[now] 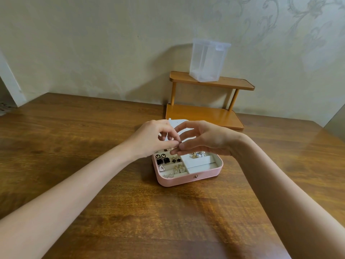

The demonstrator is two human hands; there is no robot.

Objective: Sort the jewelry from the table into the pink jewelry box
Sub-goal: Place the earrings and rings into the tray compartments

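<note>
- I see the pink jewelry box (188, 179) lying open on the wooden worktop (130, 212), its lid raised behind both hands.
- My left hand (151, 139) hovers above the back of the box, thumb and fingertips curled together and pinching a tiny dark piece (180, 142); it is too small for me to tell what it is.
- My right hand (203, 138) meets the left from the other side, its fingers stretched out loosely, fingertips touching that same small piece or just beside it. I cannot tell whether it actually grips.
- In the box's left compartments sit several earrings: black round and square ones (164, 159) at the back, gold sparkling drops (178, 169) in the middle, a white triangle piece (161, 168) at the left wall, and two small fan-shaped ones (169, 176) nearest the front.
- The back right compartment holds a cluster of pearl and gold pieces (198, 155).
- Behind the box stands a two-tier wooden shelf (205, 113) against the wall, with a clear plastic container (208, 60) on its top tier.
</note>
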